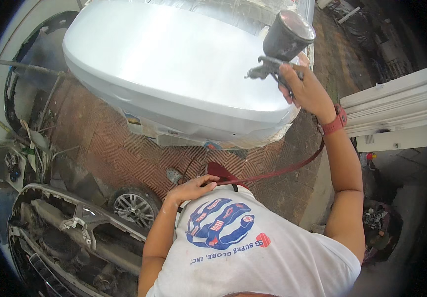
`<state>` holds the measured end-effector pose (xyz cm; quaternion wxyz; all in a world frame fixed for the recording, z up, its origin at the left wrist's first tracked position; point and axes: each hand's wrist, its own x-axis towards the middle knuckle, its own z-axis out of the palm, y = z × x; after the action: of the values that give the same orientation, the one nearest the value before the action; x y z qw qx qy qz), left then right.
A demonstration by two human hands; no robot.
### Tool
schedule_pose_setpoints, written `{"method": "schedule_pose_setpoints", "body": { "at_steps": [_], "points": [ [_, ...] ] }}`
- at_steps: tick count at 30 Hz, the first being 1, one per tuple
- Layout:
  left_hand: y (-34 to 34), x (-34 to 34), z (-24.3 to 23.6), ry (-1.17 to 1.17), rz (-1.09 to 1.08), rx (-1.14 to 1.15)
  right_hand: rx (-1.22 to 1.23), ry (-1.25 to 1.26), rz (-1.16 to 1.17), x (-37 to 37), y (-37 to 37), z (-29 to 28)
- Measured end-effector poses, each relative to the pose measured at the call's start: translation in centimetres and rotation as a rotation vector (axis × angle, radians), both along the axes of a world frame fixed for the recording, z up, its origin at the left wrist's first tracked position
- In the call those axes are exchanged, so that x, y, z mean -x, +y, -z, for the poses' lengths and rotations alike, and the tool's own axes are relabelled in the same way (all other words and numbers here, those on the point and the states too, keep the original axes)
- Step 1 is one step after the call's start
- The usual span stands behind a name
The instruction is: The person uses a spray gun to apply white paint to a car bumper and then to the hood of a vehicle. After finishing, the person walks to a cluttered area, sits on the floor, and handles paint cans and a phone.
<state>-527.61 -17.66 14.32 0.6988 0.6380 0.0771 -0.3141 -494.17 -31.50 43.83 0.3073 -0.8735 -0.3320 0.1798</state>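
Note:
My right hand (302, 86) is closed around the grip of a spray gun (269, 68), held over the right side of a glossy white car body (169, 59). A dark metal paint cup (288, 37) sits on top of the gun, and its nozzle points left across the panel. A dark red air hose (285, 170) curves from below my right wrist down to my waist. There my left hand (193, 189) is closed loosely on the hose, in front of my shirt. Masking paper (166, 136) hangs along the lower edge of the car body.
A wheel (135, 208) lies at the lower left, beside a dismantled car front (80, 237). A dark bumper shell (25, 74) leans at the far left. White panels (389, 109) are stacked at the right. The floor (99, 128) is reddish, patterned tile.

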Motion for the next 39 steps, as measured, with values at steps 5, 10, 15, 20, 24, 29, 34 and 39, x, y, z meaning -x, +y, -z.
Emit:
{"method": "schedule_pose_setpoints", "body": {
  "at_steps": [5, 10, 15, 20, 24, 29, 34, 39],
  "points": [
    [-2.0, -1.3, -0.5, 0.018, -0.063, -0.023, 0.003, 0.254, -0.219, -0.7, -2.1, -0.2],
    [-6.2, -3.3, 1.6, 0.022, -0.237, -0.067, -0.064, 0.11, -0.093, -6.9, -2.4, 1.1],
    [-12.4, -4.6, 1.8, -0.031, -0.5, -0.097, -0.185, 0.055, -0.089, -14.3, -2.1, 2.0],
    [-18.7, -5.9, -0.2, -0.037, -0.65, -0.101, -0.212, -0.011, -0.077, -19.6, -2.6, 2.2],
    [-22.1, -6.4, -2.7, -0.016, -0.669, -0.147, -0.233, -0.087, -0.075, -20.8, -3.5, 2.3],
    [-23.9, -5.3, -1.4, 0.016, -0.625, -0.111, -0.156, -0.079, -0.184, -17.3, -4.7, 2.3],
    [-24.7, -2.8, -0.7, -0.017, -0.648, -0.174, -0.125, 0.021, -0.302, -10.1, -6.1, 0.4],
    [-26.1, 0.5, 0.4, 0.041, -0.642, -0.128, -0.106, 0.014, -0.374, -4.6, -7.6, 0.1]
  ]
}}
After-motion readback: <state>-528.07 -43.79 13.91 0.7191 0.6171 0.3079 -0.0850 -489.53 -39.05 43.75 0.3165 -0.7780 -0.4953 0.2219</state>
